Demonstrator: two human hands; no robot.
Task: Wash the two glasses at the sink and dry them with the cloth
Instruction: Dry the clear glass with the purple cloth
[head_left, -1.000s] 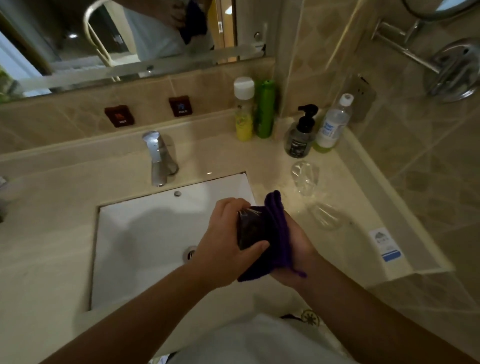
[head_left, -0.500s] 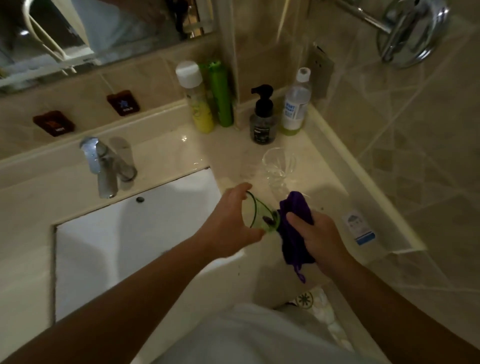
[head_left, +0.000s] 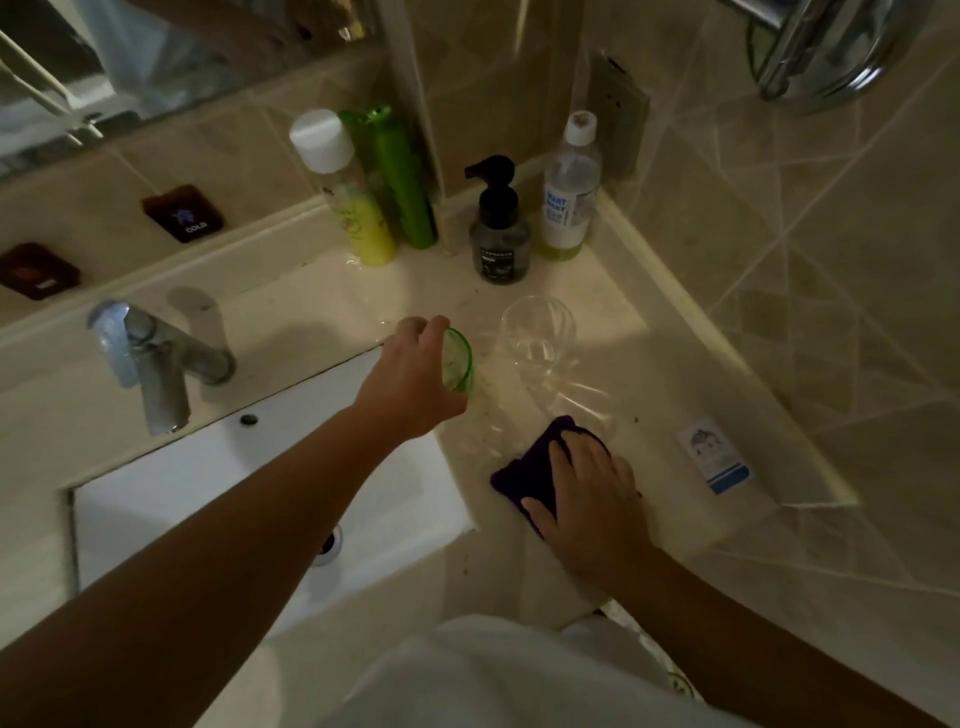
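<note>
Dim tiled bathroom, beige desk. Left hand grips the green glass, tilted, rim toward three o'clock, just beside the upright clear glass. Right hand, fingers spread, presses the cloth at five o'clock.

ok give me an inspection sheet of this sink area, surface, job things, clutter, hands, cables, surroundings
Surface: beige counter with specks and wet-looking sheen; white sink, no water running from the tap.
Job's things: green glass held over the counter; clear glass upright on the counter beside it; purple cloth flat on the counter.
Clutter: four bottles at the back, among them a black pump bottle; a small card at the right edge.
Hands: left hand grips the green glass; right hand presses on the purple cloth.
Cables: nothing seen.
Surroundings: tiled walls, mirror, chrome fitting upper right.
</note>
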